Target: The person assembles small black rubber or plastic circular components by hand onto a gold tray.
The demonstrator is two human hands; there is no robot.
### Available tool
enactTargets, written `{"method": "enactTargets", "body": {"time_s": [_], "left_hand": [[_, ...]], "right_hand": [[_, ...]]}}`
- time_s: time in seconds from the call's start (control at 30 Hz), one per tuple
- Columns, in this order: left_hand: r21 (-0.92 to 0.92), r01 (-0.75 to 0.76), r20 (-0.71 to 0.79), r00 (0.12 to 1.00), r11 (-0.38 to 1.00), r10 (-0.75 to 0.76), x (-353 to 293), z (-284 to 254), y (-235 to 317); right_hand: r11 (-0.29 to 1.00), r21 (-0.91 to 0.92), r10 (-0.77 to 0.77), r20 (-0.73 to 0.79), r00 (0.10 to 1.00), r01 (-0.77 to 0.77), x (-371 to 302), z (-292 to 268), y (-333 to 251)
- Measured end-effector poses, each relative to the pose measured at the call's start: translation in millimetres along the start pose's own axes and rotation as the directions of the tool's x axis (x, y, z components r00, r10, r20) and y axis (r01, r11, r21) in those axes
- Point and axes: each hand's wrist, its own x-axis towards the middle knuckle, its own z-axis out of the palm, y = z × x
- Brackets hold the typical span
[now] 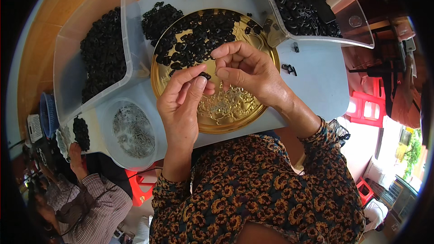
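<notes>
Pinched between the thumb and forefinger of my left hand (181,104) is a small black plastic piece (205,76). My right hand (255,74) is just beside it, thumb and fingers closed together; whatever they hold is too small to make out. Both hands are above a round gold tray (159,88). A heap of black plastic pieces (199,34) covers the tray's far side. Small shiny metal parts (221,105) lie scattered on its near side, partly behind my hands.
Clear plastic bins of black pieces (104,49) (300,7) flank the tray. Beside the left bin, a round clear tub (118,151) contains small metal parts. More black pieces (160,20) are piled on the table. At lower left, another person's hand (77,156) reaches toward the table.
</notes>
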Motion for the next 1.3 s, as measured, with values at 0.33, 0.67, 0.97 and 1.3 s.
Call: {"method": "enactTargets", "body": {"time_s": [0.33,0.67,0.97,1.3], "left_hand": [[0.109,-0.056,-0.049,0.997,0.992,0.062,-3,5,3],[0.103,-0.058,-0.012,0.998,0.993,0.060,-2,4,1],[0.139,-0.096,0.006,0.995,0.986,0.097,-3,5,1],[0.141,-0.086,0.027,0.996,0.986,0.084,-3,-1,-3]], "right_hand": [[0.997,-0.072,0.007,0.001,1.000,-0.007,3,3,-6],[0.990,-0.140,0.007,0.015,1.000,-0.005,3,4,-11],[0.940,-0.338,-0.045,0.020,0.999,0.050,3,7,-14],[0.928,-0.365,-0.050,0.086,0.995,0.078,3,8,-17]]}}
